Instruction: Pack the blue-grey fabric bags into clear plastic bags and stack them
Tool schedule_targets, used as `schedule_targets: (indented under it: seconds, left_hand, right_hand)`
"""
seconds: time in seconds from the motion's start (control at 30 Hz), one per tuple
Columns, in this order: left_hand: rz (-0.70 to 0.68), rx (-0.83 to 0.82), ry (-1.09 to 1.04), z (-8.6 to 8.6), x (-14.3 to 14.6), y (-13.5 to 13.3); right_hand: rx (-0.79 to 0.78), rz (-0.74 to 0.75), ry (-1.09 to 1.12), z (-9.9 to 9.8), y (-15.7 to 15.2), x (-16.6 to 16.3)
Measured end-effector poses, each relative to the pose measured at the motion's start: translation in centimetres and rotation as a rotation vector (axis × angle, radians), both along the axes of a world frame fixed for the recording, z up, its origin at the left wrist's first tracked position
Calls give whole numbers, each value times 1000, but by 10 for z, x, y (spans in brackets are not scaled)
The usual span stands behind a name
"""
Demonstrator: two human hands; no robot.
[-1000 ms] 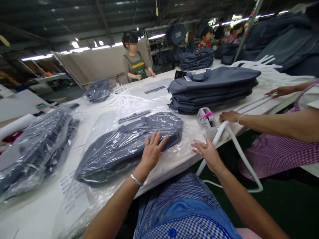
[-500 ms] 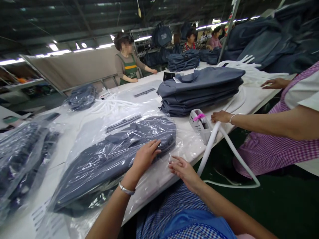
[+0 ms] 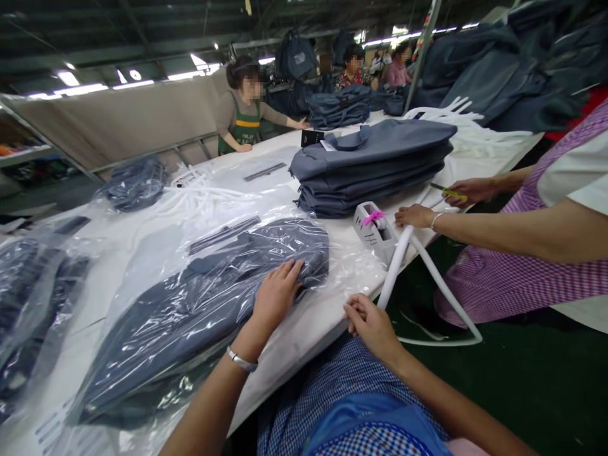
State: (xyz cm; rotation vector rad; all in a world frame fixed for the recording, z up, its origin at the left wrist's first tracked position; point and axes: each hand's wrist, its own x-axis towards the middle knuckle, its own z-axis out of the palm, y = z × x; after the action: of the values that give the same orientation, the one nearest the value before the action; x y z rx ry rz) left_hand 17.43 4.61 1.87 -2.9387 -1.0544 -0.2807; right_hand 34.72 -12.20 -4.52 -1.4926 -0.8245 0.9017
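My left hand (image 3: 278,297) lies flat, fingers stretched out, on a dark blue-grey bag (image 3: 190,316) in a clear plastic bag (image 3: 156,386). Off to the right, at the table's front edge, my right hand (image 3: 373,323) is closed, thumb and fingers pinched together. Whatever it might hold is too small or hidden to make out. A grey tape dispenser (image 3: 373,234) with a pink ribbon stands on the table (image 3: 313,326) just beyond that hand.
A stack of dark bags (image 3: 370,164) stands behind the dispenser. At the right, a co-worker's hands hold white tubing (image 3: 396,272) and yellow-handled scissors (image 3: 451,192). Wrapped bags (image 3: 28,304) lie at the left. Another person (image 3: 242,114) stands across the table.
My right hand has drawn back to the right and its fingers have closed. My left hand stays on the wrapped bag. Scissors now show in the co-worker's hand.
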Motion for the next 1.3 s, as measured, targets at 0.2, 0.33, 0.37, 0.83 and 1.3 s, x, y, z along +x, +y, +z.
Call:
schedule_targets:
  seconds: [0.2, 0.33, 0.37, 0.83, 1.3]
  left_hand:
    - [-3, -95, -41, 8, -3, 7]
    - [25, -171, -61, 22, -3, 12]
    - [35, -183, -59, 25, -4, 14]
    - [-44, 77, 37, -9, 3, -3]
    - [68, 166, 41, -17, 7, 3]
  right_hand:
    - [-127, -83, 389, 4, 14, 10]
    - [-137, -76, 602, 14, 41, 4]
    - [-136, -82, 638, 14, 46, 4]
    - [30, -229, 614, -1, 21, 7]
    - [-147, 52, 320, 5, -9, 10]
